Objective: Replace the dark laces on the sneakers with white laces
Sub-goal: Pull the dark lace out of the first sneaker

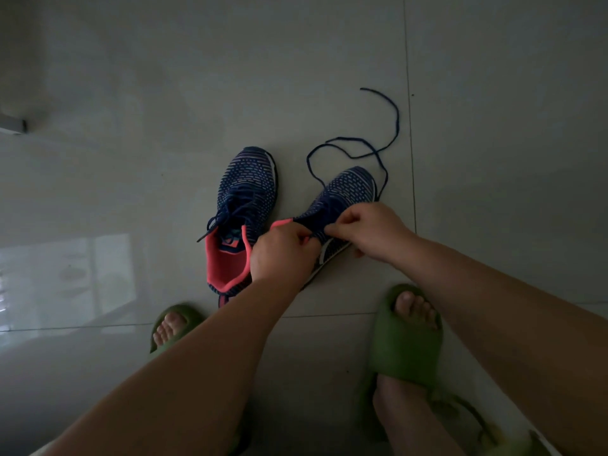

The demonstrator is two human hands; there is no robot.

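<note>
Two dark blue knit sneakers with pink collars stand on the tiled floor. The left sneaker (245, 195) still carries its dark lace, loosely tied. On the right sneaker (348, 189) both hands work at the eyelets. My left hand (284, 251) pinches the lace at the tongue, and my right hand (368, 228) pinches the same lace just beside it. Most of the dark lace (378, 149) trails loose from this shoe in loops across the floor, past the toe. No white lace is in view.
My feet in green slides, left slide (174, 324) and right slide (408, 337), stand close behind the sneakers. Glossy grey floor tiles (164, 126) stretch all around. A pale object's corner (13, 126) shows at the far left edge.
</note>
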